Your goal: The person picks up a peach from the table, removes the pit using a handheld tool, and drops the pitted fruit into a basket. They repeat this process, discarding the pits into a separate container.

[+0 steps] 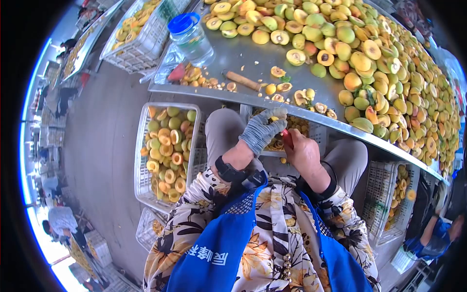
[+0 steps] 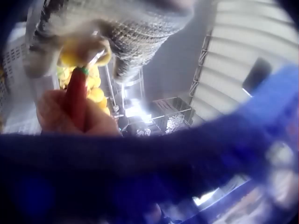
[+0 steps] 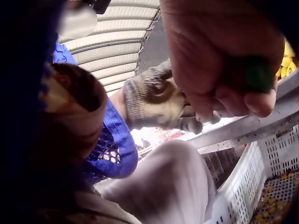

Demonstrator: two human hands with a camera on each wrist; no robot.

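Holds a yellow fruit (image 2: 71, 52) in the gloved left hand (image 1: 264, 131), curled round it, just before the near edge of the metal table (image 1: 228, 56) and above a white crate (image 1: 318, 136). Grips a red-handled tool (image 2: 77, 95) in the bare right hand (image 1: 305, 152), closed round the handle, with the metal tip at the fruit. Has a blue-lidded bottle (image 1: 192, 43) and wooden rod (image 1: 243, 80) on the table's left, heaped fruit (image 1: 360, 61) to the right.
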